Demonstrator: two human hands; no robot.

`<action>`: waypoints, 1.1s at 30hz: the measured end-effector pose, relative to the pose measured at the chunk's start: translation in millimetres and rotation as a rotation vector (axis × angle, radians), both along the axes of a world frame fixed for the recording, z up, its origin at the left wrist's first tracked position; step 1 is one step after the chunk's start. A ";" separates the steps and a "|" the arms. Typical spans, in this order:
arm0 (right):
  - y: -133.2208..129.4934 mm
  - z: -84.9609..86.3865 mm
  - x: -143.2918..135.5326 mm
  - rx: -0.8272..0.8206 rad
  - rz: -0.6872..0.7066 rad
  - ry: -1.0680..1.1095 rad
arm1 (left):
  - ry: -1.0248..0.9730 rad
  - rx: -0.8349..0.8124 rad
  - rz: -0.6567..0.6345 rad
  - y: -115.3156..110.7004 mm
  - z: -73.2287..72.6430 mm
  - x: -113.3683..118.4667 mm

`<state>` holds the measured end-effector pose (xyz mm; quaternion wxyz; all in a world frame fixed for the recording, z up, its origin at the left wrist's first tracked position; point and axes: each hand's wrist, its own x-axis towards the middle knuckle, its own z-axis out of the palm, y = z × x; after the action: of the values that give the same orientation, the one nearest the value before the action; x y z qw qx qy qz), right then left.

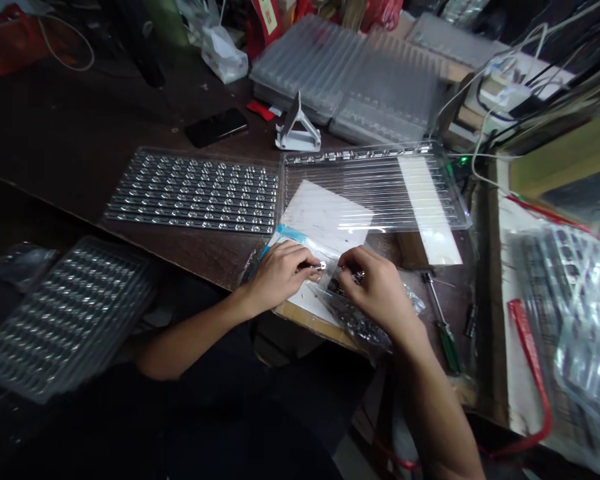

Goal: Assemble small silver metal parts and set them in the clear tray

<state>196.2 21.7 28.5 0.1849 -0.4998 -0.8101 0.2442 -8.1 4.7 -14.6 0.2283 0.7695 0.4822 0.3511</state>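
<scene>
My left hand (287, 272) pinches a small shiny metal part (321, 266) between thumb and fingertips, above a white sheet (330, 212). To its right, my right hand (373, 283) is closed, its fingertips bent inward over a clear plastic bag (375, 330) of small metal pieces. What those fingers hold is hidden. Beyond the hands lies a clear ribbed tray (380, 193) with a row of small metal parts along its far edge. Left of it, a second tray (195, 190) carries many rows of such parts.
A green-handled screwdriver (447, 347) lies right of my right hand. Behind the trays are a white triangular stand (299, 130), a black phone (217, 127) and stacked clear trays (310, 63). More filled trays (63, 317) are stacked at lower left. A white strip (430, 210) crosses the ribbed tray.
</scene>
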 end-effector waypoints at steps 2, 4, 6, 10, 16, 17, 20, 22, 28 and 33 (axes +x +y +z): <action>0.6 -5.1 -5.0 0.031 -0.003 -0.005 | -0.066 0.049 0.024 -1.2 1.5 -1.2; 0.9 -9.6 -9.0 0.021 0.041 -0.026 | -0.147 0.109 0.078 -3.1 4.3 -3.8; 1.3 -12.0 -10.7 -0.011 0.100 -0.062 | -0.189 0.155 0.120 -5.5 7.0 -7.1; 4.5 -8.2 -2.5 0.006 0.077 -0.111 | -0.150 0.153 0.148 -8.1 8.4 -11.7; 9.5 -0.8 12.1 0.010 -0.023 -0.182 | -0.141 0.099 0.132 -7.2 5.6 -10.4; 9.4 -1.1 11.6 -0.018 -0.003 -0.198 | -0.139 0.097 0.136 -7.2 5.5 -9.9; 8.5 -3.2 7.8 -0.058 0.064 -0.241 | -0.130 0.099 0.150 -7.4 5.4 -8.9; 8.0 -4.8 5.4 -0.054 0.100 -0.258 | -0.125 0.096 0.153 -7.5 4.9 -8.7; 3.9 -13.7 -6.4 -0.043 0.130 -0.037 | -0.149 0.060 0.156 -6.3 1.8 -9.4; -2.1 -19.5 -22.9 0.009 0.221 0.053 | -0.189 0.056 0.171 -9.3 3.2 -8.6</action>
<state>173.3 19.5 8.9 0.1805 -0.4001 -0.8563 0.2723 -16.8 -4.6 -11.4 0.2202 0.6952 0.5125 0.4534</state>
